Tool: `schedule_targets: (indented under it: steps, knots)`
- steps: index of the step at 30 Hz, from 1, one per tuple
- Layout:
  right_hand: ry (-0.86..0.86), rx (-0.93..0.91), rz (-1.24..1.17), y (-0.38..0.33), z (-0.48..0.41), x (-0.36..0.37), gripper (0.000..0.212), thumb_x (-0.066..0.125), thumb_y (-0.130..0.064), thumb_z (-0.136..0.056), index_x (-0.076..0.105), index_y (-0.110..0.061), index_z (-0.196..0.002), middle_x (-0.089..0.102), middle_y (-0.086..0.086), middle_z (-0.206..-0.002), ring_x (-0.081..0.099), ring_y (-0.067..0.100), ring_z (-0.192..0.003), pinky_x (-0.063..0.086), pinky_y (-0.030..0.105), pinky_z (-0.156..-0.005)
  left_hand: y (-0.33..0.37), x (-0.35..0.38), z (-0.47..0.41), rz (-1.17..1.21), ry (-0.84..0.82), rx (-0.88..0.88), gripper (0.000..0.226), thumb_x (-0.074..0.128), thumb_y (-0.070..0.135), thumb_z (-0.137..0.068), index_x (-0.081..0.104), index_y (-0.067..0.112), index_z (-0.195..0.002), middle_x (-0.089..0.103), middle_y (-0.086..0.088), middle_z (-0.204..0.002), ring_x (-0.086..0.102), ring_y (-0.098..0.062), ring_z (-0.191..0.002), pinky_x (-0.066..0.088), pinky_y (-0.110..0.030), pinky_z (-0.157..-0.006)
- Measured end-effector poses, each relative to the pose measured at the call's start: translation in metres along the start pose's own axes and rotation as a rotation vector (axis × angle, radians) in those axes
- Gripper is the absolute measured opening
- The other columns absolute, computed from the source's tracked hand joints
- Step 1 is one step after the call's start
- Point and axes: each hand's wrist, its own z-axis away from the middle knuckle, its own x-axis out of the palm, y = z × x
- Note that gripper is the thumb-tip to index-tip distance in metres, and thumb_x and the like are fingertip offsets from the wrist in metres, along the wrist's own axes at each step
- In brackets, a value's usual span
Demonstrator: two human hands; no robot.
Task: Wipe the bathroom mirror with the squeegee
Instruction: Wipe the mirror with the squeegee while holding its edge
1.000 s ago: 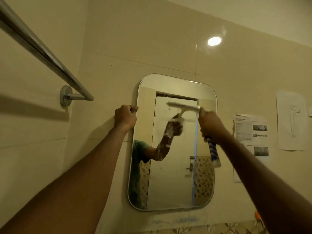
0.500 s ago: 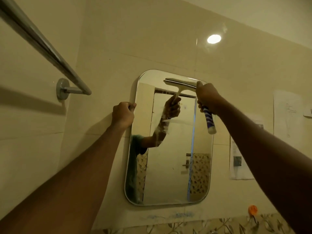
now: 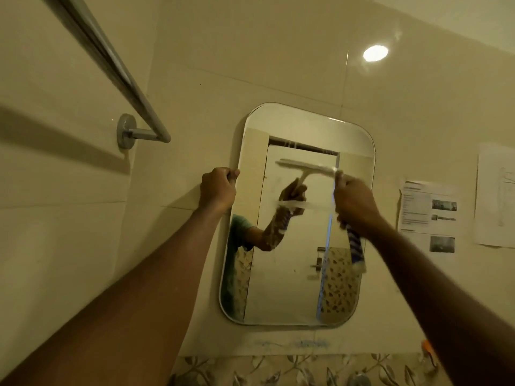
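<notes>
Left hand [image 3: 218, 190] is clamped on the left edge of the mirror [image 3: 295, 288], centre frame. Right hand [image 3: 355, 201] grips the squeegee [image 3: 306, 167] by its striped handle, blade lying flat across the glass's upper part, a blurred foam streak just below.

Print on the wall papers [image 3: 429, 211] is too blurred to read.
</notes>
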Motion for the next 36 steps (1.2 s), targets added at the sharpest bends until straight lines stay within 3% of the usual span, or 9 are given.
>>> schedule_targets:
  steps: [4, 8, 12, 15, 20, 24, 27, 32, 36]
  knots:
    - [0.016, 0.024, -0.035, -0.019, -0.032, -0.008, 0.044, 0.029, -0.039, -0.104, 0.053, -0.007, -0.085, 0.052, 0.008, -0.064, 0.05, 0.017, -0.044, 0.043, 0.025, -0.038, -0.001, 0.0, -0.001, 0.004, 0.005, -0.006, 0.037, 0.046, 0.029, -0.101, 0.067, 0.002, -0.112, 0.069, -0.017, -0.109, 0.062, -0.025, -0.096, 0.037, -0.023, -0.071]
    - [0.0, 0.047, 0.025, 0.018, 0.006, 0.017, 0.053, 0.026, -0.04, -0.104, 0.051, -0.008, -0.07, 0.05, 0.006, -0.055, 0.047, 0.013, -0.037, 0.038, 0.022, -0.036, -0.004, 0.003, -0.003, -0.02, 0.014, 0.007, 0.039, 0.046, 0.031, -0.101, 0.068, -0.001, -0.105, 0.07, -0.018, -0.102, 0.05, -0.015, -0.079, 0.035, -0.025, -0.067]
    - [-0.065, 0.082, 0.138, 0.046, 0.048, 0.023, 0.058, 0.024, -0.041, -0.104, 0.048, -0.01, -0.062, 0.043, 0.0, -0.046, 0.037, 0.005, -0.026, 0.029, 0.018, -0.033, -0.002, 0.001, -0.004, -0.022, -0.003, -0.006, 0.039, 0.046, 0.031, -0.101, 0.068, -0.001, -0.105, 0.07, -0.019, -0.103, 0.056, -0.021, -0.084, 0.037, -0.026, -0.069]
    - [-0.084, 0.051, 0.055, 0.025, 0.03, 0.004, 0.048, 0.028, -0.04, -0.104, 0.053, -0.009, -0.077, 0.048, 0.003, -0.055, 0.044, 0.011, -0.038, 0.038, 0.022, -0.037, -0.002, 0.0, -0.004, 0.003, -0.01, -0.014, 0.038, 0.047, 0.03, -0.1, 0.068, 0.001, -0.11, 0.069, -0.019, -0.106, 0.062, -0.029, -0.096, 0.039, -0.026, -0.071]
    - [0.042, 0.005, 0.0, -0.04, -0.053, -0.03, 0.044, 0.032, -0.039, -0.103, 0.049, -0.009, -0.076, 0.052, 0.007, -0.066, 0.05, 0.016, -0.046, 0.043, 0.026, -0.042, -0.004, 0.002, -0.005, 0.014, -0.013, -0.023, 0.037, 0.048, 0.03, -0.1, 0.069, 0.0, -0.107, 0.07, -0.019, -0.102, 0.055, -0.019, -0.081, 0.041, -0.026, -0.07]
    - [0.014, 0.054, 0.011, -0.049, -0.065, -0.032, 0.034, 0.032, -0.036, -0.103, 0.048, -0.006, -0.1, 0.05, 0.007, -0.07, 0.05, 0.016, -0.05, 0.046, 0.028, -0.044, -0.006, 0.003, -0.006, 0.016, -0.009, -0.01, 0.037, 0.048, 0.03, -0.1, 0.068, 0.0, -0.105, 0.07, -0.019, -0.101, 0.053, -0.017, -0.08, 0.039, -0.025, -0.07]
    - [-0.057, -0.009, 0.097, -0.02, -0.033, -0.017, 0.029, 0.03, -0.027, -0.105, 0.047, -0.007, -0.091, 0.051, 0.009, -0.07, 0.053, 0.02, -0.052, 0.053, 0.036, -0.051, -0.005, 0.003, -0.005, 0.009, 0.002, -0.013, 0.038, 0.048, 0.031, -0.1, 0.069, -0.001, -0.102, 0.07, -0.019, -0.1, 0.052, -0.018, -0.079, 0.038, -0.026, -0.07]
    - [-0.073, 0.089, 0.106, 0.038, 0.04, 0.019, 0.056, 0.024, -0.041, -0.104, 0.051, -0.01, -0.067, 0.045, 0.001, -0.049, 0.038, 0.005, -0.03, 0.029, 0.016, -0.03, -0.009, 0.007, 0.001, 0.019, 0.03, -0.044, 0.038, 0.048, 0.032, -0.1, 0.07, 0.001, -0.102, 0.07, -0.019, -0.098, 0.053, -0.019, -0.077, 0.04, -0.029, -0.067]
    - [-0.087, 0.058, 0.058, 0.028, 0.032, 0.006, 0.049, 0.028, -0.04, -0.104, 0.05, -0.012, -0.07, 0.047, 0.003, -0.055, 0.043, 0.01, -0.038, 0.036, 0.021, -0.036, -0.017, 0.009, 0.015, 0.014, 0.027, -0.056, 0.038, 0.047, 0.033, -0.1, 0.069, 0.001, -0.101, 0.069, -0.016, -0.094, 0.058, -0.021, -0.079, 0.04, -0.028, -0.065]
